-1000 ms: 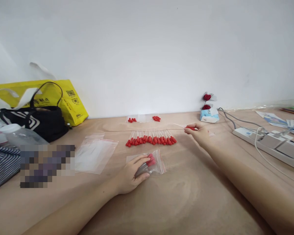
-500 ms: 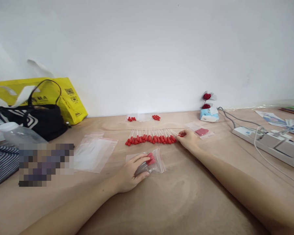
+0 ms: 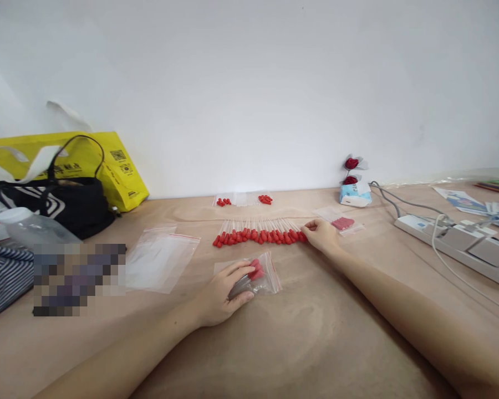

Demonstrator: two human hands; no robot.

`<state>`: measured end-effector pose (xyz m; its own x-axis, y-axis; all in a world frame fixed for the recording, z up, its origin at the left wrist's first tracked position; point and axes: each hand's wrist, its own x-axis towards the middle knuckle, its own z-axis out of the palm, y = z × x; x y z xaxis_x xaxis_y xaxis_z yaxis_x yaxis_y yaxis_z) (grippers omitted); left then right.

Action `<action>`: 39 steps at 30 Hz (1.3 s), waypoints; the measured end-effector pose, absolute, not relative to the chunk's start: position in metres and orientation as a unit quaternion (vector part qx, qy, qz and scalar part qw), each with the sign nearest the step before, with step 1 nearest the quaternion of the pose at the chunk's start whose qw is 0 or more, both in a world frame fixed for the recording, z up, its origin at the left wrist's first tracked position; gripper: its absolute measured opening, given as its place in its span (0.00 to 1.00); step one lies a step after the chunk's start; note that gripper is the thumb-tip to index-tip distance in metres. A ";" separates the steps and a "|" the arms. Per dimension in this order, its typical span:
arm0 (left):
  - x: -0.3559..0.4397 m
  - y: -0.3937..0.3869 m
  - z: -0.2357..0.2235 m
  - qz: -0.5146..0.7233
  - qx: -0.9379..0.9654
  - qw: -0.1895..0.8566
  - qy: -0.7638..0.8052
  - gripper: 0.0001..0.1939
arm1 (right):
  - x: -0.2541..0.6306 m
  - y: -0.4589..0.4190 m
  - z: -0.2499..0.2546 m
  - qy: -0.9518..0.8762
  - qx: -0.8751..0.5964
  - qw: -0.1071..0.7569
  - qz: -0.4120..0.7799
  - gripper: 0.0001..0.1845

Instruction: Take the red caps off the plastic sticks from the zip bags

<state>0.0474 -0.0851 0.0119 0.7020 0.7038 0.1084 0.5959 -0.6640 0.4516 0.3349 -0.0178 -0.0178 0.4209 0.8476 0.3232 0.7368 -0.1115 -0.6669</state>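
Note:
A row of thin pale sticks with red tips (image 3: 268,237) lies fanned out on the table in front of me. At its right end is my right hand (image 3: 322,235), fingers pinched together at the last red-tipped stick; the fingertips partly hide it. Nearer to me, my left hand (image 3: 224,293) curves over a clear zip bag (image 3: 270,280) lying on the table, thumb at its near side. Red tips (image 3: 256,270) and part of the sticks show inside this bag. Another zip bag with red tips (image 3: 342,223) lies just beyond my right hand.
Flat clear zip bags (image 3: 162,260) lie left of my left hand. More bagged red tips (image 3: 265,199) are by the wall. A power strip (image 3: 453,244) with cables stands right, a tissue pack (image 3: 355,195) behind. Black (image 3: 75,205) and yellow bags (image 3: 128,183) stand left.
My right hand has shifted slightly right at the row's end, and a red tip now shows beside its fingers. My left hand and the bag have stayed in place.

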 end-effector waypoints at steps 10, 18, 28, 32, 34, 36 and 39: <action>0.047 -0.085 0.012 0.126 0.900 0.199 0.367 0.23 | 0.328 -0.031 -0.009 -0.577 -0.687 0.439 0.034 0.08; 0.047 -0.086 0.013 0.137 0.899 0.192 0.370 0.24 | 0.280 -0.064 -0.010 -0.808 -0.420 0.340 0.237 0.03; 0.050 -0.083 0.009 0.140 0.882 0.199 0.404 0.24 | 0.264 -0.068 -0.008 -0.848 -0.409 0.290 0.173 0.14; 0.047 -0.081 0.010 0.146 0.877 0.216 0.405 0.23 | 0.262 -0.068 -0.005 -0.864 -0.391 0.268 0.169 0.20; 0.047 -0.081 0.009 0.150 0.878 0.216 0.400 0.22 | 0.263 -0.068 -0.006 -0.867 -0.388 0.259 0.174 0.22; 0.047 -0.081 0.009 0.150 0.883 0.213 0.391 0.22 | 0.263 -0.067 -0.007 -0.860 -0.398 0.259 0.187 0.23; 0.048 -0.082 0.010 0.143 0.889 0.209 0.383 0.22 | 0.264 -0.066 -0.010 -0.832 -0.422 0.280 0.225 0.23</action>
